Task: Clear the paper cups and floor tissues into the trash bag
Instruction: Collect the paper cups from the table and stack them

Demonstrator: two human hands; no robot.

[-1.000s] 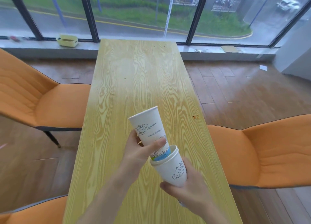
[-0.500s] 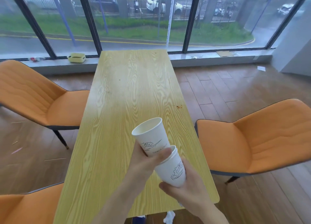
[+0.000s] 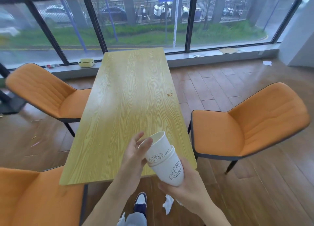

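Both bare forearms reach forward from the bottom edge and converge. The right hand (image 3: pixel 185 188) is cupped palm-up, fingers curled under and around what it grips, thumb along the near side. The left hand (image 3: pixel 134 156) stands beside that grip, on its left, palm turned toward it, fingers (image 3: pixel 144 145) spread loosely and extended upward, barely touching, not clenched.

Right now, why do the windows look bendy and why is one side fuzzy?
Head view: the wide lens bows the window frames outward; the left edge, around the far left chair, is smeared by motion; soft daylight leaves a pale glare patch on the table; the stacked cups are fairly sharp.
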